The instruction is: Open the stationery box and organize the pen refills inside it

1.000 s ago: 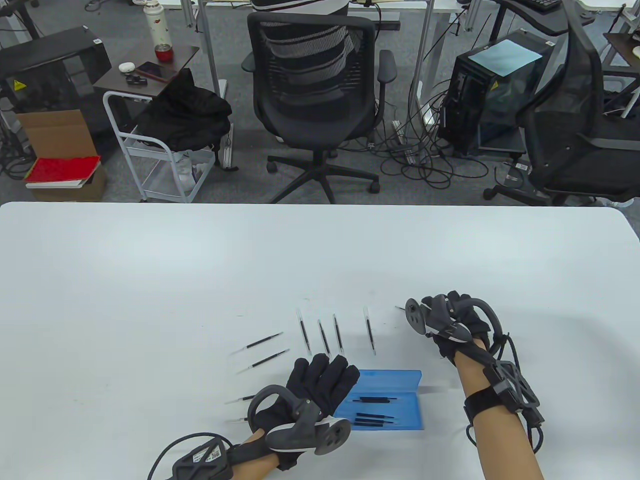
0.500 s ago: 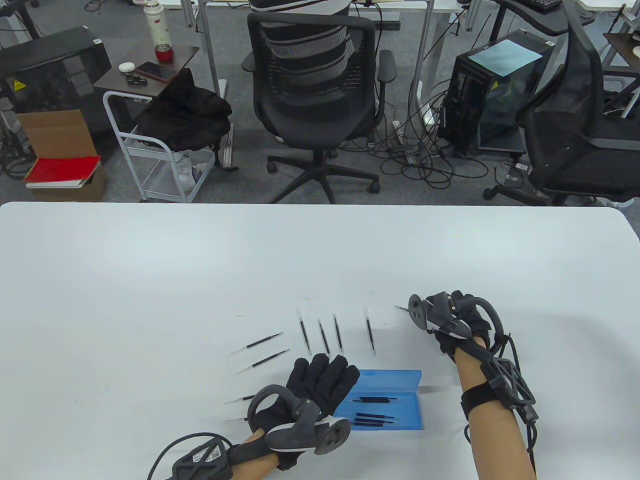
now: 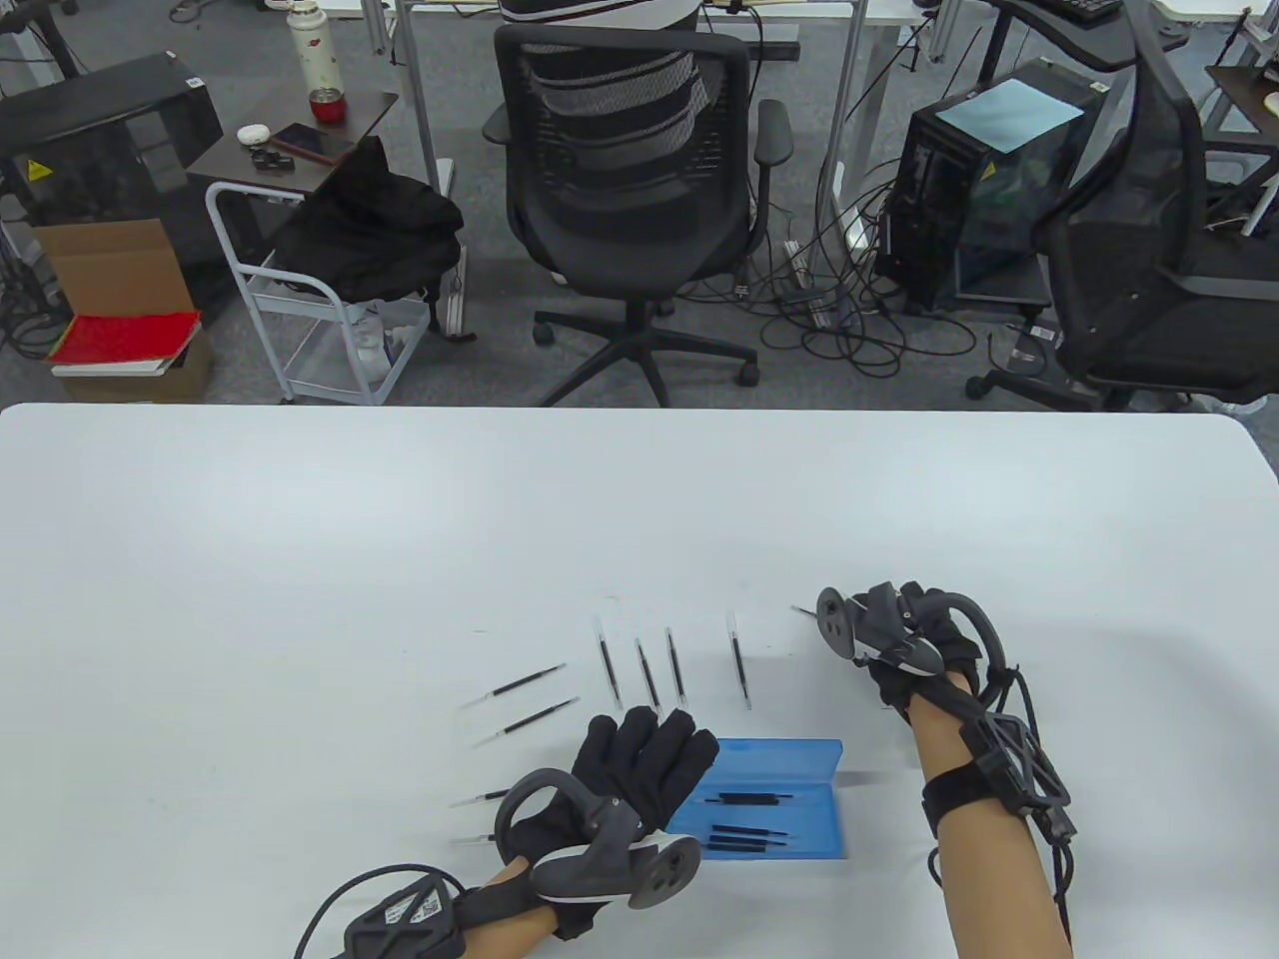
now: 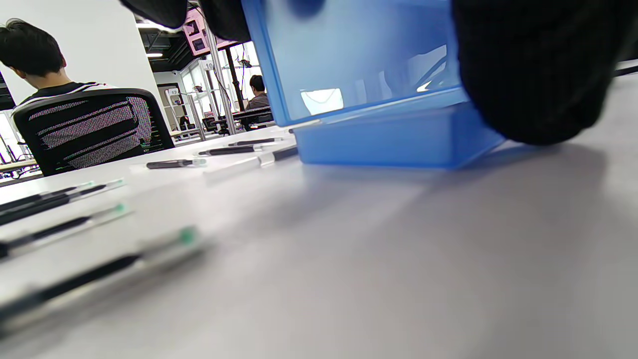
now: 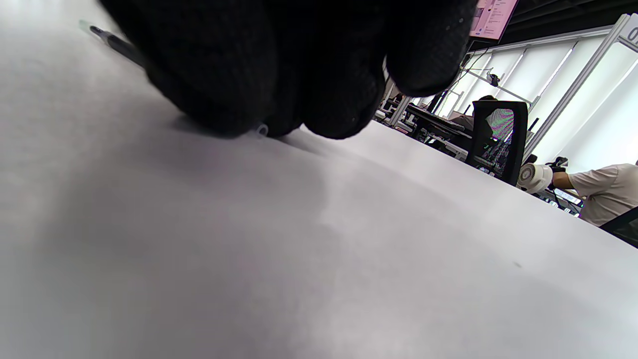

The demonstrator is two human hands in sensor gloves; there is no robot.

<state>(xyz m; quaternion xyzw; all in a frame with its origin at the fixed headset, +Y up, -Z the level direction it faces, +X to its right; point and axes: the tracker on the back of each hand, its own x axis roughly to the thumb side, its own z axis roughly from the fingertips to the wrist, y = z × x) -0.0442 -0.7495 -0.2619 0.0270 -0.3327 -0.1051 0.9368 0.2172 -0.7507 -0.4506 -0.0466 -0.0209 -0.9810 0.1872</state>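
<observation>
Table view shows the left hand (image 3: pixel 639 764) resting flat-fingered on the open blue stationery box (image 3: pixel 774 809) near the worktop's (image 3: pixel 300 559) front edge. Right hand (image 3: pixel 904 644) pinches a pen refill (image 3: pixel 802 613) against the worktop.

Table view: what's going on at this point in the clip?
A person in sensor gloves is sorting pen refills into a blue stationery box, which lies open. The left hand rests with straight fingers on the box's left end. The right hand is down on the table, fingers curled over a loose refill. Several refills lie in the box; others remain on the table.
</observation>
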